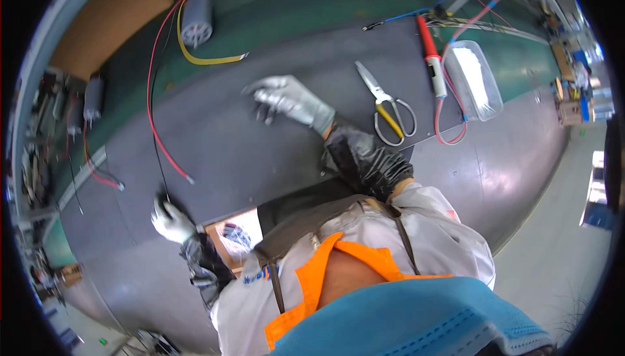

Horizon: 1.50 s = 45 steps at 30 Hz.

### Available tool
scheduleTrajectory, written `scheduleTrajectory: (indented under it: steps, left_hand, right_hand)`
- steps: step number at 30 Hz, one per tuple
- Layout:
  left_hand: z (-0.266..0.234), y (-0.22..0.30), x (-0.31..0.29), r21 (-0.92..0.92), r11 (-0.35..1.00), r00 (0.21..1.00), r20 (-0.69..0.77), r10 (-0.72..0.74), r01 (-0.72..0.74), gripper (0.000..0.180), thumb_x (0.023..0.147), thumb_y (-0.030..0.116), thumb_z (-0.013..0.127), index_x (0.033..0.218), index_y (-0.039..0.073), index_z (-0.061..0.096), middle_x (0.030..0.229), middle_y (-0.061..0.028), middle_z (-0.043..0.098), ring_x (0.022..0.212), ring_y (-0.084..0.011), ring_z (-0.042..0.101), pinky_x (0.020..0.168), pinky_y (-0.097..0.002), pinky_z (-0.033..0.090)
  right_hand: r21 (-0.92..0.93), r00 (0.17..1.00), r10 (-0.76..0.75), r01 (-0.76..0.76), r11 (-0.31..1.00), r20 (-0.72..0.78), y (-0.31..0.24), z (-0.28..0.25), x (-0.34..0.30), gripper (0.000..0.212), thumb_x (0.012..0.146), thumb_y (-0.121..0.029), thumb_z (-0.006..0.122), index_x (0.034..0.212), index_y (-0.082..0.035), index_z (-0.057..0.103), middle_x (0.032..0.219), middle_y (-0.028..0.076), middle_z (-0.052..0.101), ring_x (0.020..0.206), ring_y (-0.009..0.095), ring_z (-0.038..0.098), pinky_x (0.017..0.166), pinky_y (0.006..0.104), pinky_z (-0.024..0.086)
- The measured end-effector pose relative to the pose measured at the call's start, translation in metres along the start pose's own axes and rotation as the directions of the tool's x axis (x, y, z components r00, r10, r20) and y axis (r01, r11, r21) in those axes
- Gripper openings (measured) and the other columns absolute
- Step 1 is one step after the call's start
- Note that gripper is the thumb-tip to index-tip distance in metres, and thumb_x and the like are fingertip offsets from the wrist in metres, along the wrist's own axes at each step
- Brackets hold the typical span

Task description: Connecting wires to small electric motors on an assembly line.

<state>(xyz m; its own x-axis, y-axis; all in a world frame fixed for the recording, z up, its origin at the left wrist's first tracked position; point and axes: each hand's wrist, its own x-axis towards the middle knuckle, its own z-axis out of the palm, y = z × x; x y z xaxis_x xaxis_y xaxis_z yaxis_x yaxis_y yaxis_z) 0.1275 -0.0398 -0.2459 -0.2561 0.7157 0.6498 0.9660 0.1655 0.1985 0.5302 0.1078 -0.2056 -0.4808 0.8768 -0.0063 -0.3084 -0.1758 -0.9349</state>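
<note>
My left hand (173, 222), in a pale glove with dark fingertips, is closed at the lower end of a thin black wire (155, 128). That wire runs up to a grey cylindrical motor (197, 18) lying on the bench. From the same motor come a red wire (151, 89), its pale tip resting on the mat, and a flat yellow strip (211, 61). Over the middle of the dark mat (215, 121) is my right hand (286, 99), gloved and slightly blurred, fingers loosely bent and apart, nothing visible in them.
Scissors (384, 105) with a yellow-wrapped handle lie right of my right hand. Beyond them are a red-and-white corded tool (431, 56) and a clear plastic tray (493, 92) holding white strips. More motors (94, 99) with wires sit at left; a cardboard box (111, 24) stands far left.
</note>
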Motion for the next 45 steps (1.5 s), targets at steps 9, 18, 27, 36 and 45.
scheduleTrajectory:
  steps: [9,18,27,36,45]
  left_hand:
    - [0.004,-0.029,-0.008,-0.056,0.998,0.998,0.062,0.012,-0.008,0.032,0.096,0.013,0.056,0.124,0.002,0.068,0.111,-0.0176,0.070,0.097,-0.0366,0.064,0.088,-0.0463,0.049]
    - [0.011,-0.014,-0.002,0.065,0.996,0.982,0.172,-0.079,0.069,0.031,0.100,0.018,0.057,0.126,0.007,0.068,0.111,-0.0139,0.068,0.099,-0.0338,0.062,0.090,-0.0450,0.048]
    - [0.018,-0.011,0.008,0.092,0.995,0.968,0.242,-0.063,0.042,0.033,0.101,0.018,0.054,0.129,0.005,0.065,0.111,-0.0169,0.065,0.099,-0.0341,0.060,0.089,-0.0458,0.048]
    - [0.009,-0.015,-0.002,0.161,0.986,0.968,0.237,-0.081,0.044,0.034,0.103,0.020,0.051,0.132,0.005,0.063,0.112,-0.0171,0.064,0.101,-0.0340,0.059,0.090,-0.0468,0.047]
    - [0.019,-0.023,0.003,0.131,0.988,0.951,0.287,-0.117,0.082,0.039,0.104,0.023,0.050,0.137,0.004,0.059,0.126,-0.0162,0.064,0.110,-0.0332,0.060,0.097,-0.0447,0.046]
  right_hand:
    - [-0.060,0.999,0.031,-0.033,0.998,-0.033,0.016,0.008,0.008,0.025,0.101,-0.010,0.054,0.120,0.001,0.065,0.085,0.008,0.071,0.058,0.011,0.065,0.054,0.0266,0.056]
    - [-0.063,0.985,0.163,-0.167,0.984,-0.066,0.005,0.004,0.004,0.028,0.102,-0.012,0.050,0.123,-0.003,0.066,0.089,0.007,0.070,0.068,0.011,0.066,0.059,0.0268,0.057]
    - [-0.030,0.988,0.147,-0.146,0.989,0.051,-0.005,-0.020,0.002,0.031,0.104,-0.019,0.055,0.129,-0.003,0.065,0.091,0.006,0.071,0.073,0.010,0.068,0.064,0.0262,0.060]
    - [0.251,0.902,-0.032,0.154,0.956,-0.430,-0.038,-0.138,0.008,0.030,0.103,-0.012,0.054,0.129,0.002,0.060,0.094,0.013,0.071,0.080,0.018,0.072,0.065,0.0292,0.061]
    - [0.167,0.932,0.000,0.065,0.984,-0.362,-0.046,-0.140,0.009,0.031,0.103,-0.012,0.054,0.130,0.002,0.059,0.099,0.012,0.070,0.085,0.018,0.072,0.070,0.0291,0.060]
